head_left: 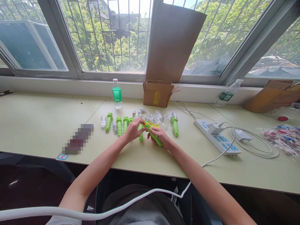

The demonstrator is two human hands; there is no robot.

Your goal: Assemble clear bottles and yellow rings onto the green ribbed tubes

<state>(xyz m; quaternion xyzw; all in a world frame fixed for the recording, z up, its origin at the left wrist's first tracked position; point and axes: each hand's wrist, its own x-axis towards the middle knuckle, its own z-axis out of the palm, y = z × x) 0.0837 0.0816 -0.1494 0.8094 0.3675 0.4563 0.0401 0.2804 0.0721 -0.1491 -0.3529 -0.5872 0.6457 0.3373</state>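
Observation:
My right hand [162, 137] is wrapped round a green plastic tube [155, 139] shaped like a flashlight body, held tilted above the table. At its upper end, the fingers of my left hand [134, 131] pinch the ribbed collar; a yellowish band shows there. Behind my hands lie yellow rings [156, 126] and several clear plastic caps [157, 116]. Left of my hands are more green tubes [119, 126], partly hidden by my left hand. To the right, another green tube [175, 126] carries a clear cap on its end.
A water bottle [117, 95] stands at the back, near a cardboard box [156, 93]. On the right lie a power strip [217, 137], cables and bagged small items [284, 139]. Another bottle [226, 95] leans by the window. A white cable [131, 204] crosses before my body.

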